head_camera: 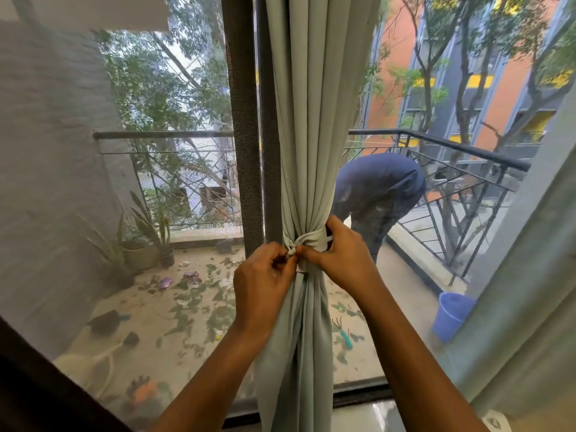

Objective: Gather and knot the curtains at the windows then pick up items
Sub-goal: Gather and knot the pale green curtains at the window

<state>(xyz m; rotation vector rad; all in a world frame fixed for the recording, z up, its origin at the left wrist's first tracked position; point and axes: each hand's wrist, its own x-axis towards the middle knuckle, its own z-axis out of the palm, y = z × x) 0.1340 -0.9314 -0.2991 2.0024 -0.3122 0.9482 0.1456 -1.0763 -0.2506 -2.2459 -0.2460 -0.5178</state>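
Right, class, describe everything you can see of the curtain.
The curtain is pale grey-green, matte cloth. It hangs in long upright folds before a dark window frame. At mid height a tie of the same cloth cinches it into a narrow waist; below that it spreads again towards the floor. The left hand pinches the tie at its knot, and the right hand grips the tie.
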